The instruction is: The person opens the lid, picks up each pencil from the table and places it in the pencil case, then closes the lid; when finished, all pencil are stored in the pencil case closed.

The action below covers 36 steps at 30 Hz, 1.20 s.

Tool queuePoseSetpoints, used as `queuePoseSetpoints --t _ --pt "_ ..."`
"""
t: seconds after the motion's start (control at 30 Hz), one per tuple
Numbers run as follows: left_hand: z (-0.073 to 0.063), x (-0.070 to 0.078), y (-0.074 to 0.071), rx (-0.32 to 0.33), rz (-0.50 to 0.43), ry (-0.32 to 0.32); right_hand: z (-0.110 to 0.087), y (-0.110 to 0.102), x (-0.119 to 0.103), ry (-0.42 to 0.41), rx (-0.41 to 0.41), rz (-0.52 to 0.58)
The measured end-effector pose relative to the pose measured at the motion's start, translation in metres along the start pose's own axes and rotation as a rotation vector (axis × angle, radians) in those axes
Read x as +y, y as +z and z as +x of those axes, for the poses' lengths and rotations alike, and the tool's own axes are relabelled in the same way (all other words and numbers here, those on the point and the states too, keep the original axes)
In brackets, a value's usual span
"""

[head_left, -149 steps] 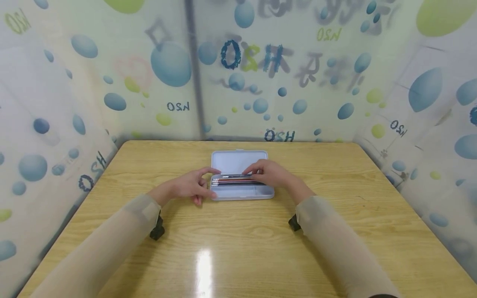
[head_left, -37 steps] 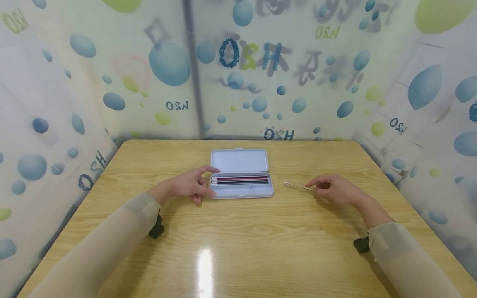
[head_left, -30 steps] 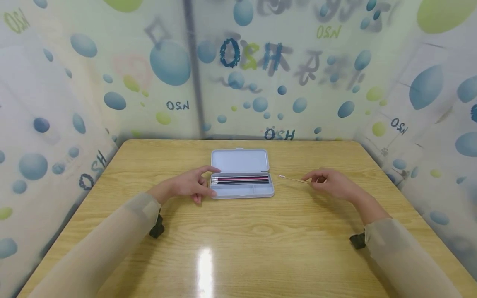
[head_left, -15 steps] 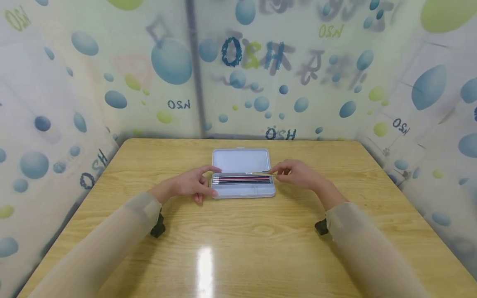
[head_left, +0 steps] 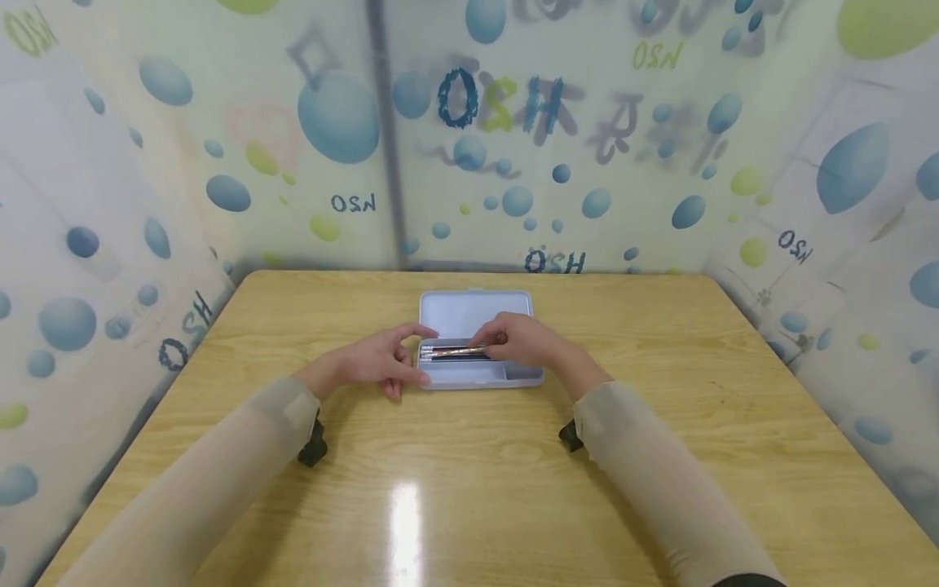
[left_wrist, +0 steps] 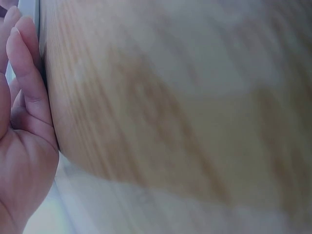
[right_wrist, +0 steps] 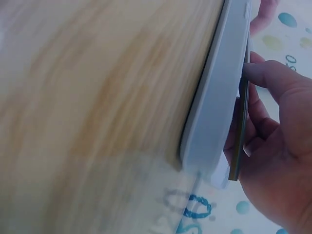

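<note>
A pale blue pencil case (head_left: 462, 375) lies with its lid raised on the wooden table. Several pencils (head_left: 427, 353) with silvery ends rest side by side in its rear compartment. My left hand (head_left: 370, 361) holds the case at its left end, index finger at the back corner and thumb at the front corner. With thumb and fingertips my right hand (head_left: 524, 338) pinches a gold-coloured pencil (head_left: 458, 351), slanted over the other pencils. The right wrist view shows that pencil (right_wrist: 239, 131) between thumb and fingers, above the case's side wall (right_wrist: 209, 112). The right hand hides the case's right part.
The raised lid (head_left: 473, 312) stands behind the compartments. A small divider parts the front compartment near its right end. The wooden table (head_left: 469, 473) reaches back to a patterned curtain (head_left: 293, 228), which also hangs along both sides.
My right hand, out to the right with the gold pencil a second ago, has moved left and brought it over the case. The left hand has stayed at the case's left end.
</note>
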State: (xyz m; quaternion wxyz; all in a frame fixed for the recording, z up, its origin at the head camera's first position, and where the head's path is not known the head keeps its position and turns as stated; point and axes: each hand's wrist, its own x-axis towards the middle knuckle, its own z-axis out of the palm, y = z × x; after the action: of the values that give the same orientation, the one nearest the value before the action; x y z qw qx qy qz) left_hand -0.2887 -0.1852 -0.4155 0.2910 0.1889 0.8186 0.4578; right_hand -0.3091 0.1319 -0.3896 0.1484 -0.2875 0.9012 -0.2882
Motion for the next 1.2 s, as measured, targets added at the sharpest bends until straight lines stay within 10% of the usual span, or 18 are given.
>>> queuePoseSetpoints --t 0.43,0.83,1.2 --pt "0.002 0.001 0.001 -0.003 0.0 -0.011 0.002 0.006 -0.005 -0.002 -0.013 -0.027" --pt "-0.004 0.002 -0.004 0.007 -0.036 0.01 -0.037 -0.028 0.021 0.026 0.115 0.026" --pt "0.0 0.016 -0.027 0.435 0.022 0.166 -0.061 -0.051 0.062 0.143 0.251 0.111"
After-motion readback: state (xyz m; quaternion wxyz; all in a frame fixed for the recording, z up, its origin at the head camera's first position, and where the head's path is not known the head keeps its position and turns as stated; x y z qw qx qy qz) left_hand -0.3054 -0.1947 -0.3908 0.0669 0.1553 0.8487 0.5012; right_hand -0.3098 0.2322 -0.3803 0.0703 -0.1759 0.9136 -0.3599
